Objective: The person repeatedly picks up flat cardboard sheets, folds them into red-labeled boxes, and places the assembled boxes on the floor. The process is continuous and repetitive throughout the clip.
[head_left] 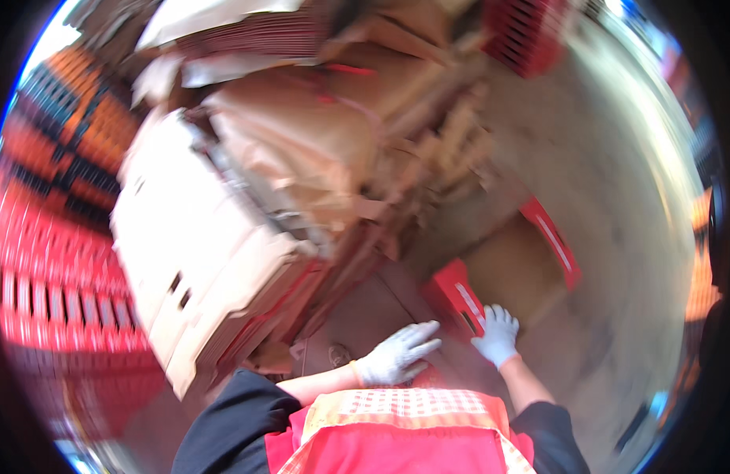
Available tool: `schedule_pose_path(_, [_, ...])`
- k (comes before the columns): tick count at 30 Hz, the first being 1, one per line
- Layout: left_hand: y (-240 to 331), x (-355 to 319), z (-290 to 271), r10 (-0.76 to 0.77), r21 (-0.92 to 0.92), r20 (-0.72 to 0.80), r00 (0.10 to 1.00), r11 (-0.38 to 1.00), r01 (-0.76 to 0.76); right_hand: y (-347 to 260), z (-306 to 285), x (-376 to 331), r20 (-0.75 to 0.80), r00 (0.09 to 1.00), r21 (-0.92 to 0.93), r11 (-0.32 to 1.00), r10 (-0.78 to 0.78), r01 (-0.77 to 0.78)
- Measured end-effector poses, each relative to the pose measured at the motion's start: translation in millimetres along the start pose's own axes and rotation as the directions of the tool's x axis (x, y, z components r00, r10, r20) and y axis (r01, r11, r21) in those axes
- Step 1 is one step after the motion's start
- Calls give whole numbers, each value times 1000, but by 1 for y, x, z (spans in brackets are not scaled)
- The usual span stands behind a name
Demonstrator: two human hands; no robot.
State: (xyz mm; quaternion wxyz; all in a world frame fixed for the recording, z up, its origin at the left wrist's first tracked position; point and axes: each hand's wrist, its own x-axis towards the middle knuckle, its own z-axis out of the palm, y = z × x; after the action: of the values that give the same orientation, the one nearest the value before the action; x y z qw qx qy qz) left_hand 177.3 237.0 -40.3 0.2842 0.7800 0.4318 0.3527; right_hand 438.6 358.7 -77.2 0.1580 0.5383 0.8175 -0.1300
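Observation:
My right hand (500, 333), in a pale work glove, is at the near corner of a shallow cardboard box (513, 270) with red end panels. Its fingers lie over the near red panel and its thumb is on the outer side, so the box seems gripped at that end. My left hand (400, 355), gloved the same way, hangs in front of my body, its fingers apart and nothing in it. Left of it stands a large stack of flattened cardboard boxes (211, 261), pale outside with red edges.
Brown wrapping paper and torn cardboard (302, 134) cover the middle of the heap. Red plastic crates (61, 268) are stacked at the left, orange and dark ones (84, 110) above them. Another red crate (527, 35) stands far ahead. Concrete floor (610, 174) lies to the right.

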Motion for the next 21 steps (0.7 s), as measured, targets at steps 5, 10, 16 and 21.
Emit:
schedule_pose_path(5, [49,-104,-144,-155,455,-698,699,658,600,-129,-97,27,-108,817,691,548,-566,471])
schedule_pose_path(10, [38,-283,-260,95,287,-954,284,28,957,-309,-178,70,-401,420,675,48,-814,736])
schedule_pose_path(16, [-44,-427,-342,-185,-599,-789,-585,24,800,-517,-207,191,-626,596,394,456,-502,798])
schedule_pose_path(21, [-74,-436,-368,-645,-802,-508,-570,113,587,-574,-163,285,-406,733,211,724,-546,657])
